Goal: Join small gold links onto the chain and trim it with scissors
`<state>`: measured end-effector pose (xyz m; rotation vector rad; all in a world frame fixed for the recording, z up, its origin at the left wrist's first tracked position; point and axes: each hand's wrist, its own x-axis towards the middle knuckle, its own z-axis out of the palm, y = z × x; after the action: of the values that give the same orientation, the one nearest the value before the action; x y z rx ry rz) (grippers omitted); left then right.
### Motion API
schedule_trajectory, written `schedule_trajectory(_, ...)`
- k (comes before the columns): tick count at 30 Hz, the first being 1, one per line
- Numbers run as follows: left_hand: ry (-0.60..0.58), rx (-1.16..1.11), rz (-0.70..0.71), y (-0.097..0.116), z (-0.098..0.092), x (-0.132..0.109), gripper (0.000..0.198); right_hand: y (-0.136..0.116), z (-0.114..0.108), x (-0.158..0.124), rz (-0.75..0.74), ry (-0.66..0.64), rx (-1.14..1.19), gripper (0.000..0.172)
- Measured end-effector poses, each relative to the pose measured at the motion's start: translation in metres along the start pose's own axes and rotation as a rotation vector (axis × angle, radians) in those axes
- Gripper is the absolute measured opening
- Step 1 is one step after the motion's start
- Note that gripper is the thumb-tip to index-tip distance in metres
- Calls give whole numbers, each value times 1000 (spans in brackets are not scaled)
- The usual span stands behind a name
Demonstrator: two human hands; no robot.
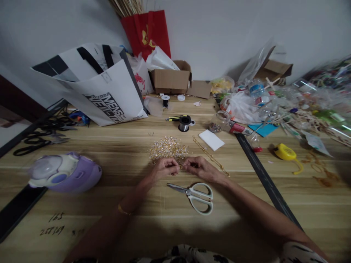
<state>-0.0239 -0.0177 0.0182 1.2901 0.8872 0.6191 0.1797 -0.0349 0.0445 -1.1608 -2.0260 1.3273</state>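
Note:
My left hand and my right hand meet over the middle of the table, fingertips pinched a little apart. Between them shows a small gold-coloured piece, too fine to make out. Right behind my fingers lies a heap of gold and clear beads, partly covered by my left hand. A gold chain stretches beyond my right hand, beside a white card. On the near side, scissors with pale handles rest on the wood, blades slightly parted and pointing left.
A wire spool and a yellow-black cutter lie behind the beads. At left are a purple container, black scissors and a large paper bag. Rightward stand a bead jar, a yellow tape measure and piled plastic bottles.

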Motion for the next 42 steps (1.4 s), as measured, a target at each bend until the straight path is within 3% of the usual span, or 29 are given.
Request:
schedule_trajectory(7,102,-62,13,-2,-1,2,30,-1,-1,-16,-17,57,-152,23)
schedule_trajectory(13,250,-92,35,2,-6,1,28,-14,4,-57,16,-59,-587,17)
schedule_trajectory(16,286,-80,37,5,-8,1,26,-14,19,-74,-46,-132,-747,28)
schedule_trajectory(20,317,-71,49,7,-9,1,24,-9,41,-84,2,-96,-897,47)
schedule_trajectory(22,322,-64,61,7,-9,1,23,-10,43,-85,34,-99,-882,50)
schedule_trajectory(25,327,-61,68,8,-9,0,22,-13,30,-86,54,-118,-734,52)
schedule_trajectory(28,327,-96,66,7,-10,1,23,-14,4,-89,106,-161,-429,36)
schedule_trajectory(33,289,-223,33,2,-8,2,28,-3,-23,-88,157,5,133,46)
schedule_trajectory(37,274,-357,-16,-3,-5,4,33,6,-17,-73,133,138,101,51)
schedule_trajectory(42,234,-420,-30,-8,-4,5,33,4,-7,-57,45,113,-192,63)
